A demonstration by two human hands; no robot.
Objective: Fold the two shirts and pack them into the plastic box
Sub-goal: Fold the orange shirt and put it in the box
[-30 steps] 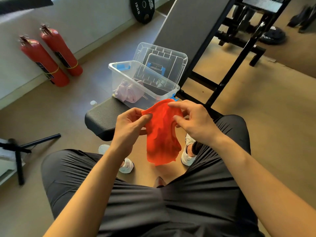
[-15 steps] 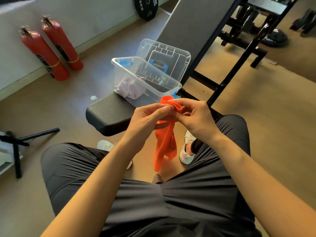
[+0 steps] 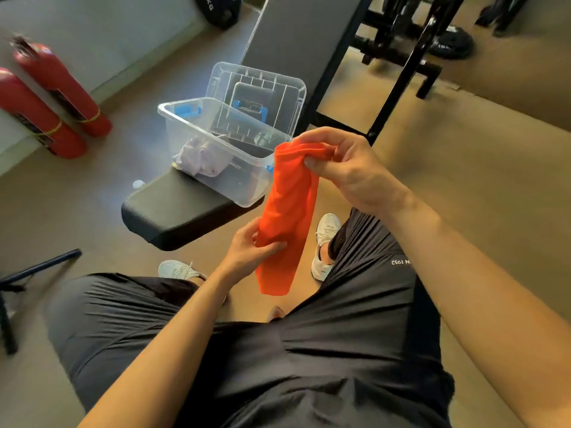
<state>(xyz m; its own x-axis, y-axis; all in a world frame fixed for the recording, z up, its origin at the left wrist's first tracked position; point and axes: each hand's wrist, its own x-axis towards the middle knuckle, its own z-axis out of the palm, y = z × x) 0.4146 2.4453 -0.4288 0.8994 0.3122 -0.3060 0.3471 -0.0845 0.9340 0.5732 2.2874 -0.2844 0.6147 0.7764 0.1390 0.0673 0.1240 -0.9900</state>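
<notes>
With the orange shirt [image 3: 285,211] hanging mid-frame as a narrow strip, pinched at the top by the right hand [image 3: 346,168] and lower down by the left hand [image 3: 253,245], a slipped pinch could unfold it before it reaches the clear plastic box [image 3: 216,143] at upper centre.

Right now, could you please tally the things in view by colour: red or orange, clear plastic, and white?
Red or orange: 3 (two fire extinguishers, orange shirt)
Clear plastic: 2 (box, lid)
White: 2 (shoes)
Total: 7
</notes>
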